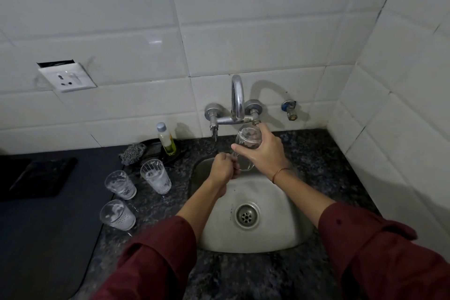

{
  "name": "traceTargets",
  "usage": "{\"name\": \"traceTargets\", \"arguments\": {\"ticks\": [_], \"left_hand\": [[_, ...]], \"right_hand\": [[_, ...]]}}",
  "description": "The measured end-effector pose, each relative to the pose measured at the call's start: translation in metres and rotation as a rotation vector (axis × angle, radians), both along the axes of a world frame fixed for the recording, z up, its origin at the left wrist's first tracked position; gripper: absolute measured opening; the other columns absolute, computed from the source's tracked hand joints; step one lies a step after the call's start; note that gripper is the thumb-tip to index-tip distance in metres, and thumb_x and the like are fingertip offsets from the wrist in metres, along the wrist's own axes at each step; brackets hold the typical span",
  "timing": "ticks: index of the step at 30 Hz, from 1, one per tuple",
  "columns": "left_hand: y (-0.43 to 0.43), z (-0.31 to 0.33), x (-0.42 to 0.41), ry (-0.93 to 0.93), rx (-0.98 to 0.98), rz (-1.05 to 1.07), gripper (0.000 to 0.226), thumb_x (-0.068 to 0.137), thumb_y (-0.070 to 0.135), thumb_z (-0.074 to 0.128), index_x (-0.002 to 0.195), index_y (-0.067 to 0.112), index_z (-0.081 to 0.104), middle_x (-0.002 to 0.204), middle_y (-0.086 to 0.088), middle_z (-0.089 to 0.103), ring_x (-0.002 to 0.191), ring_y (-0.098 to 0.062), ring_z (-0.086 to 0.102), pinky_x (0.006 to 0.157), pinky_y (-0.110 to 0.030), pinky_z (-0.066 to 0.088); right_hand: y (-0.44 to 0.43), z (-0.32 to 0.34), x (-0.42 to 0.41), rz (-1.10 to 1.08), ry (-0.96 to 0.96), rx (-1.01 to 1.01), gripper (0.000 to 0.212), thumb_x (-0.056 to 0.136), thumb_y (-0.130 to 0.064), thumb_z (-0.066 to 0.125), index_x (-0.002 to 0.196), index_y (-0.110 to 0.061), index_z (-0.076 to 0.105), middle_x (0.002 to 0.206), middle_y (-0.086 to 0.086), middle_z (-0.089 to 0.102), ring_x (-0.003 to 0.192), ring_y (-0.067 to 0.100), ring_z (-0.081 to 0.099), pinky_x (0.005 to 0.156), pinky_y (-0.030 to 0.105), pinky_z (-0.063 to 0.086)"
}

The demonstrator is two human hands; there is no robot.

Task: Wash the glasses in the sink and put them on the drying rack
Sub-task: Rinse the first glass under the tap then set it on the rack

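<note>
- Right hand (263, 153) grips one glass (248, 141) over the sink (280, 202), below the tap (237, 95); left hand (222, 168) curls round its near rim.
- Three soapy glasses (155, 175) wait on the desk (316, 153), left; none visibly racked yet.

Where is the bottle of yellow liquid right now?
Head view: the bottle of yellow liquid stands upright at the back of the counter, left of the sink and tap, just right of the grey scrubber.

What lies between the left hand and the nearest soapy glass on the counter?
Head view: only bare countertop and the sink rim lie between the left hand and that soapy glass.
</note>
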State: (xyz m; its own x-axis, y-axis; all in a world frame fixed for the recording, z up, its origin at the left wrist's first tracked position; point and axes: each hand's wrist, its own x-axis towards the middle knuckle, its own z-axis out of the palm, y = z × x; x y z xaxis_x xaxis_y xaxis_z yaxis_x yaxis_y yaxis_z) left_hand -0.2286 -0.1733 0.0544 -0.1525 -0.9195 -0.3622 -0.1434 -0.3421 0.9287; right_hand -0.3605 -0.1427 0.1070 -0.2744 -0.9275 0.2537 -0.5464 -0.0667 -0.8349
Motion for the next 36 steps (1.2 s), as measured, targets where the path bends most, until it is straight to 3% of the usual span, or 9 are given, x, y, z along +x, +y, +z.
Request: {"name": "traceTargets", "arguments": {"ticks": [5,8,12,17,21,24,27,32,36], "left_hand": [[0.006,-0.009,0.002,-0.047,-0.026,-0.041,0.029,0.104,0.010,0.033,0.099,-0.001,0.060,0.074,-0.009,0.064,0.059,-0.014,0.055,0.054,-0.024,0.046],[0.006,-0.010,0.004,-0.114,-0.098,-0.025,0.034,0.103,0.015,0.041,0.095,0.000,0.070,0.089,-0.012,0.075,0.076,-0.025,0.068,0.066,-0.031,0.055],[0.007,-0.008,0.007,-0.288,-0.178,0.032,0.026,0.102,0.017,0.046,0.100,0.007,0.071,0.100,-0.009,0.074,0.094,-0.027,0.069,0.083,-0.044,0.054],[0.023,-0.010,0.019,-0.470,-0.253,-0.053,0.025,0.103,0.014,0.051,0.116,0.006,0.070,0.112,-0.002,0.069,0.101,-0.015,0.062,0.084,-0.026,0.044],[0.033,-0.021,0.033,-0.524,-0.254,-0.072,0.025,0.104,0.015,0.052,0.122,0.008,0.068,0.122,-0.008,0.070,0.113,-0.022,0.063,0.086,-0.023,0.042],[0.036,-0.024,0.048,-0.504,-0.284,-0.029,0.023,0.104,0.012,0.051,0.118,0.008,0.068,0.117,-0.008,0.070,0.106,-0.019,0.063,0.079,-0.019,0.039],[0.036,-0.020,0.073,-0.497,-0.327,-0.008,0.023,0.103,0.009,0.051,0.118,0.006,0.069,0.115,-0.006,0.070,0.103,-0.015,0.062,0.078,-0.016,0.038],[0.024,-0.002,0.143,-0.443,-0.404,0.109,0.021,0.101,0.005,0.052,0.112,0.008,0.069,0.101,-0.002,0.070,0.089,-0.014,0.064,0.072,-0.013,0.045],[0.007,0.019,0.240,-0.429,-0.510,0.366,0.015,0.098,0.005,0.057,0.105,0.009,0.070,0.097,0.000,0.072,0.089,-0.012,0.065,0.077,-0.021,0.050]], "right_hand": [[0.006,-0.001,0.001,-0.035,0.025,0.006,0.047,0.065,-0.055,0.086,0.093,-0.031,0.057,0.081,-0.017,0.069,0.078,-0.001,0.066,0.070,0.021,0.053],[0.005,-0.004,0.000,-0.112,0.032,-0.021,0.044,0.066,-0.054,0.082,0.092,-0.029,0.058,0.081,-0.013,0.070,0.078,0.007,0.068,0.070,0.029,0.057],[0.006,-0.017,0.000,-0.120,0.064,-0.020,0.050,0.068,-0.050,0.082,0.104,-0.023,0.061,0.086,-0.009,0.072,0.083,0.014,0.070,0.071,0.032,0.059],[0.015,-0.040,0.003,-0.089,0.098,-0.068,0.046,0.071,-0.044,0.083,0.098,-0.019,0.056,0.082,-0.007,0.071,0.074,0.012,0.068,0.063,0.028,0.056],[0.020,-0.043,0.016,-0.164,-0.084,0.015,0.039,0.071,-0.035,0.087,0.091,-0.017,0.058,0.080,-0.006,0.068,0.068,0.001,0.061,0.060,0.020,0.051],[0.018,-0.044,0.032,-0.253,-0.387,0.221,0.038,0.068,-0.040,0.086,0.086,-0.018,0.061,0.083,0.006,0.071,0.064,0.014,0.064,0.052,0.032,0.057],[0.014,-0.041,0.050,-0.283,-0.634,0.345,0.042,0.071,-0.038,0.085,0.093,-0.008,0.064,0.082,0.016,0.074,0.043,0.018,0.057,0.034,0.022,0.040],[0.003,-0.022,0.110,-0.206,-0.712,0.362,0.043,0.075,-0.037,0.083,0.093,0.000,0.067,0.075,0.015,0.075,0.032,0.015,0.047,0.033,0.018,0.033],[-0.019,-0.002,0.218,-0.050,-0.731,0.276,0.043,0.074,-0.035,0.085,0.088,-0.001,0.062,0.066,0.016,0.066,0.032,0.018,0.047,0.032,0.019,0.030]]}}
